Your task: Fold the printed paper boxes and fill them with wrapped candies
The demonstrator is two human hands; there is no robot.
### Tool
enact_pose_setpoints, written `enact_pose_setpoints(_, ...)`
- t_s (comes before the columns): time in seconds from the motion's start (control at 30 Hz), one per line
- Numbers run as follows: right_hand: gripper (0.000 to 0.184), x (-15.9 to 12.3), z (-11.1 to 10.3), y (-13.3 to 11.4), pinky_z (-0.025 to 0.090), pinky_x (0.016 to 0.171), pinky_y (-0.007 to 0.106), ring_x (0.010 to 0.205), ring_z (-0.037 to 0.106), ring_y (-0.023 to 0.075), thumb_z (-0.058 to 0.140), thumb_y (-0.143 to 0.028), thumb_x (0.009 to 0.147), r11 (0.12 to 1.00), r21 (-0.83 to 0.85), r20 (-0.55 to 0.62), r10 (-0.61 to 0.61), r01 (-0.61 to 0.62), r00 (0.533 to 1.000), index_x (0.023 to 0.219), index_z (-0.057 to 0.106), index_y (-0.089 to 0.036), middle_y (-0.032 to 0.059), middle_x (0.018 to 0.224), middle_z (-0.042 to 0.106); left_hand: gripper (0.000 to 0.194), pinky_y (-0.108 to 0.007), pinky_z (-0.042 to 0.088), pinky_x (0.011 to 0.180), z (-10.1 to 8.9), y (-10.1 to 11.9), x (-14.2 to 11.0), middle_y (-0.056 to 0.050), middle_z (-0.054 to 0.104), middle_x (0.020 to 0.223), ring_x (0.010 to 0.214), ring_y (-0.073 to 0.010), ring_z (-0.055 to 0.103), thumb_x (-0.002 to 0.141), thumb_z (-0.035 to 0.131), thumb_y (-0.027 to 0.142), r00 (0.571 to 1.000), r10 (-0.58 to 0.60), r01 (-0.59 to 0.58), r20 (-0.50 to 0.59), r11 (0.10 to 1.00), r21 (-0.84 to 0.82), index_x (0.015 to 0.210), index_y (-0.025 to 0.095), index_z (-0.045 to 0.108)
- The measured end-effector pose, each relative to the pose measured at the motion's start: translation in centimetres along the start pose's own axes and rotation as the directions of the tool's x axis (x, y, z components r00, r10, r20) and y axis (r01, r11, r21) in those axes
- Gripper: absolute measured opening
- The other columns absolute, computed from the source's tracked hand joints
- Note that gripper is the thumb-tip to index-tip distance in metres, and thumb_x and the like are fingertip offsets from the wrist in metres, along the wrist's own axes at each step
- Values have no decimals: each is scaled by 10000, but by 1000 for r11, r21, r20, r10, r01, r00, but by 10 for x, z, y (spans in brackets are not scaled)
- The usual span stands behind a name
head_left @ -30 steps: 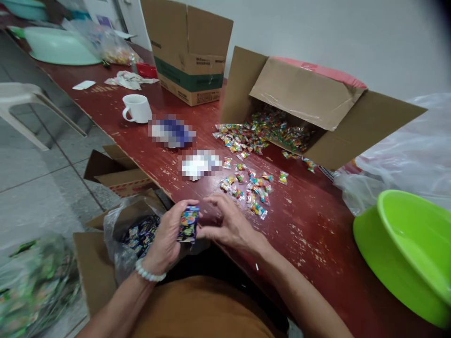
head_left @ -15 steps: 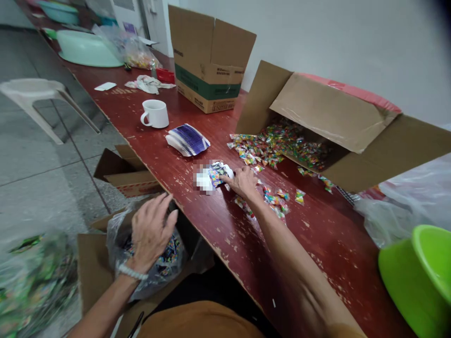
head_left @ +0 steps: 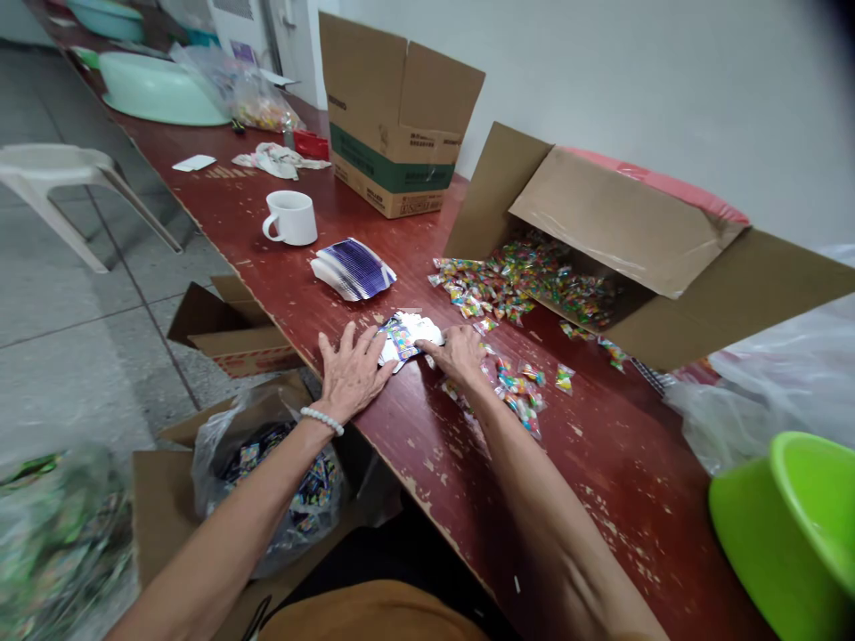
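Note:
A small pile of printed packets [head_left: 403, 339], white with purple and coloured patches, lies on the red table. My left hand [head_left: 351, 369], with a beaded bracelet on its wrist, is spread flat at the table edge. Its fingertips reach the near left side of the pile. From the right, my right hand [head_left: 460, 354] grips the pile's edge, thumb on top and fingers bent. Just beyond my right hand lie loose wrapped candies [head_left: 517, 383]. A fanned stack of purple and white packets [head_left: 357, 269] sits farther up the table.
An open carton [head_left: 601, 209] on its side spills wrapped candies [head_left: 541, 276]. Behind the white mug [head_left: 290, 218] stands another carton [head_left: 401, 125]. A green basin [head_left: 788, 525] is at right. Below the table edge, a plastic bag [head_left: 267, 543] in a box holds many small packets.
My left hand has moved up and right from above the bag of packets to the table, beside the pile. My right hand stays at the pile's right side.

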State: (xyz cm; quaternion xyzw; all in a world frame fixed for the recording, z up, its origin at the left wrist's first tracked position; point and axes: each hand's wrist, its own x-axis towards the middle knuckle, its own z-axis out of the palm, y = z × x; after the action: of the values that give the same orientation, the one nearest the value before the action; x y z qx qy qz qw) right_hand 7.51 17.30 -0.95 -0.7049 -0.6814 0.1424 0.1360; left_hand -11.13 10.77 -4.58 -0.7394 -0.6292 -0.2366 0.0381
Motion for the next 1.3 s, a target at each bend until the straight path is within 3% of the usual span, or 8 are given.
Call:
enact_pose_setpoints(0.37,352,-23,-30,4,475,740,304,797,598,186,563,-522,823,652,750,-125,-21,108,992,895,606,-180,34,840,658,633,-574,216,1168,-50,13,-6,-185,507,1471,1363,-347,440,869,581,474,966,-203,124,-157,905,-408,1400,142,494)
enact_pose_setpoints(0.47,344,-57,-57,12,467,711,270,740,583,151,693,-514,763,477,863,-59,-232,167,971,852,616,-191,5,796,649,600,-468,414,1066,-78,29,-19,-150,639,1312,1209,-317,582,873,562,562,975,-116,220,187,552,-804,1319,161,576)
enact_pose_setpoints(0.53,330,-80,-70,17,457,678,256,690,560,131,749,-493,751,355,925,7,-366,133,931,843,628,-200,-14,759,632,644,-446,506,941,-84,44,-31,-154,713,1157,1062,-323,666,853,544,656,853,198,455,483,171,-874,1251,156,629)
enact_pose_setpoints(0.6,303,-100,-75,21,453,662,246,668,550,117,765,-471,765,291,953,54,-446,88,893,852,644,-207,-25,746,626,705,-423,550,828,-82,60,-46,-167,744,1019,916,-323,714,778,616,704,692,480,656,540,-105,-748,1189,132,660)
enact_pose_setpoints(0.7,259,-118,-75,25,463,697,234,705,573,109,765,-432,795,239,968,51,-480,75,876,866,662,-205,-25,779,643,643,-371,565,758,-73,80,-64,-151,752,907,792,-280,730,707,749,632,635,586,741,502,-279,-611,1089,118,696)
enact_pose_setpoints(0.93,375,-143,-75,37,495,695,228,748,618,111,789,-377,787,123,992,88,-468,-34,879,1102,643,-235,-8,900,692,407,-292,566,595,-76,96,-69,-110,734,721,592,-210,710,739,795,484,688,388,713,613,-205,-670,828,99,700)
enact_pose_setpoints(1.1,255,-160,-63,38,471,557,236,570,563,108,768,-413,779,193,977,154,-351,-90,923,845,665,-189,-13,705,652,372,-279,556,589,-71,101,-66,-84,730,719,611,-189,693,777,765,460,679,212,731,703,-105,-674,882,112,686)
enact_pose_setpoints(1.3,198,-157,-54,45,457,603,239,648,571,124,723,-345,791,380,921,-60,-88,90,994,891,669,-183,-10,728,647,395,-250,563,729,-68,115,-67,-38,717,956,819,-151,675,774,777,359,853,-23,522,522,68,-850,1072,159,611)
